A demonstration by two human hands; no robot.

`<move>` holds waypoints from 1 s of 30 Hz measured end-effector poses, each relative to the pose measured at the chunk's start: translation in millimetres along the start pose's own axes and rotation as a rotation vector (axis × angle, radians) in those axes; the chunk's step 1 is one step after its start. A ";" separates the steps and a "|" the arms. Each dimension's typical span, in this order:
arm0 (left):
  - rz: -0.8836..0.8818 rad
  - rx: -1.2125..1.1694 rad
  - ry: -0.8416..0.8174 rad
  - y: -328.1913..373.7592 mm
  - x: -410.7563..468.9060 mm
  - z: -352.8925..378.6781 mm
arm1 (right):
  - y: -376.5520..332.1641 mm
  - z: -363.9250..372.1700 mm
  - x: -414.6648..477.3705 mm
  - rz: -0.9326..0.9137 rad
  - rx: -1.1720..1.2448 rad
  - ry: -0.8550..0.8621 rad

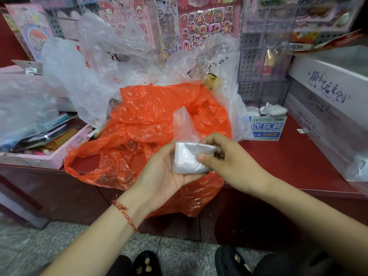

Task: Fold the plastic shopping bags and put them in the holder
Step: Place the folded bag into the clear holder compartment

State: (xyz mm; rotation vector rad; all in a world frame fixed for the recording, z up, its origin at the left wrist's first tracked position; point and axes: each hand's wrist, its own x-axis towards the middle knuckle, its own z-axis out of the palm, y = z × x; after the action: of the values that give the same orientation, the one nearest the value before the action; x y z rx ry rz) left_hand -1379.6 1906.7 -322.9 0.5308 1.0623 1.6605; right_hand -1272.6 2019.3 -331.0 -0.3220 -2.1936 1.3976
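Observation:
A clear plastic bag (189, 158), folded into a small flat packet, lies in the palm of my left hand (159, 172). One loose end of it sticks up toward the back. My right hand (225, 156) pinches the packet's right edge between thumb and fingers. Under both hands an orange shopping bag (151, 124) lies spread and crumpled on the red counter (288, 156), partly hanging over the front edge. Behind it stand several crumpled clear bags (95, 62). A small blue-and-white box (266, 127) at the right holds folded clear bags (272, 109) on top.
A pink tray (49, 158) of stationery sits at the left. A large white box (330, 92) fills the right side. Sticker sheets (207, 22) and clear display cases (264, 62) line the back. The floor and my black shoes (147, 263) show below.

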 end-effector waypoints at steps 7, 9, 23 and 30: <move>0.080 0.156 0.105 -10.8 -0.4 -2.7 | 4.4 4.7 -5.1 0.050 -0.161 0.002; 0.091 0.124 0.140 -8.9 0.7 -0.6 | 0.3 3.4 -8.4 -0.138 -0.421 0.126; -0.079 -0.188 0.121 0.8 -0.2 -2.1 | 17.2 7.3 -4.2 -0.724 -0.982 0.131; -0.071 -0.214 0.185 4.9 0.0 -4.0 | 14.4 7.4 -5.1 -0.731 -0.857 0.128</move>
State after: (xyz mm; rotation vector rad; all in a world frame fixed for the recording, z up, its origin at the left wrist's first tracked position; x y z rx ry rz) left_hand -1385.3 1904.8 -320.7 0.2006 1.0069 1.7593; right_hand -1273.4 2017.6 -347.9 0.1117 -2.3241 0.0256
